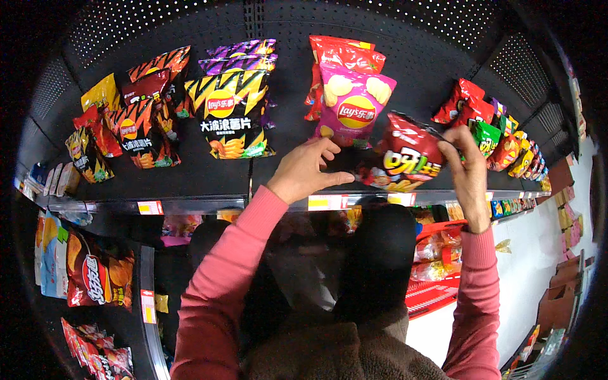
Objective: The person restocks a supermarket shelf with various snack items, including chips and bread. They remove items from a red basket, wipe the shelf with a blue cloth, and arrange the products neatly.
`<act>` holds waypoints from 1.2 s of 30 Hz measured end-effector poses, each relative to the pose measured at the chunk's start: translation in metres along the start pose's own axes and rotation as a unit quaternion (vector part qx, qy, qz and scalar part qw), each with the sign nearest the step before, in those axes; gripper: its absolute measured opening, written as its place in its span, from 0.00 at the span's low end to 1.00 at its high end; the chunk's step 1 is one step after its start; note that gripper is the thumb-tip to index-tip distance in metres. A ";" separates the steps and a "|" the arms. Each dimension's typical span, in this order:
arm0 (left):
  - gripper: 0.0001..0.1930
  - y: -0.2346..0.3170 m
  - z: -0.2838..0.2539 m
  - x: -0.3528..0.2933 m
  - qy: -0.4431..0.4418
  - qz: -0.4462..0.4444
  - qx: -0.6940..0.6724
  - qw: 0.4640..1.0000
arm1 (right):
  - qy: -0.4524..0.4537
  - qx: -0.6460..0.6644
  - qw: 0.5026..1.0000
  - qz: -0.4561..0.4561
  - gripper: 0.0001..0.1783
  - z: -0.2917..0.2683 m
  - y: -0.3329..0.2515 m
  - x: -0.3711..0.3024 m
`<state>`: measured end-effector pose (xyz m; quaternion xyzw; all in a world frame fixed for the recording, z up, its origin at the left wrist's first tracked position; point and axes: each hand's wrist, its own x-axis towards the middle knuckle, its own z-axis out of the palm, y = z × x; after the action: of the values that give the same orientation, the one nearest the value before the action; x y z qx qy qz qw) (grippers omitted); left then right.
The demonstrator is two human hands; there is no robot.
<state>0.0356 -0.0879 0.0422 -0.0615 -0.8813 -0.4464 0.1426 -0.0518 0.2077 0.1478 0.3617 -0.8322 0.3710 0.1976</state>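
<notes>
My right hand [467,166] pinches a dark red snack bag [408,155] by its right side, holding it tilted above the front of the black shelf [288,168]. To its left, my left hand [310,168] has thumb and fingers apart, with nothing in it. Its fingers are just below a pink chip bag [358,107], and whether they touch it I cannot tell. The pink bag stands upright in front of red chip bags [345,58].
Black-and-yellow chip bags [231,117] and orange-and-black bags [136,136] stand left on the shelf. Red bags [472,107] and a green bag [486,138] stand right. Price tags line the shelf edge [221,204]. Below right is a red basket [430,297] holding packages.
</notes>
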 end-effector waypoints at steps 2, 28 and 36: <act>0.34 0.000 -0.002 0.000 0.017 0.004 0.029 0.999 | -0.038 0.071 0.996 0.031 0.04 0.024 0.002 0.015; 0.31 -0.014 0.014 0.012 0.026 -0.066 0.106 0.992 | 0.068 0.192 0.972 0.119 0.31 0.105 0.044 -0.012; 0.27 -0.016 0.022 0.013 0.046 -0.064 0.115 0.990 | -0.106 0.184 0.963 0.166 0.25 0.127 0.044 -0.032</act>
<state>0.0153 -0.0793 0.0216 0.0324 -0.9215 -0.3523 0.1605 -0.0713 0.1463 0.0252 0.2862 -0.8141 0.5047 -0.0257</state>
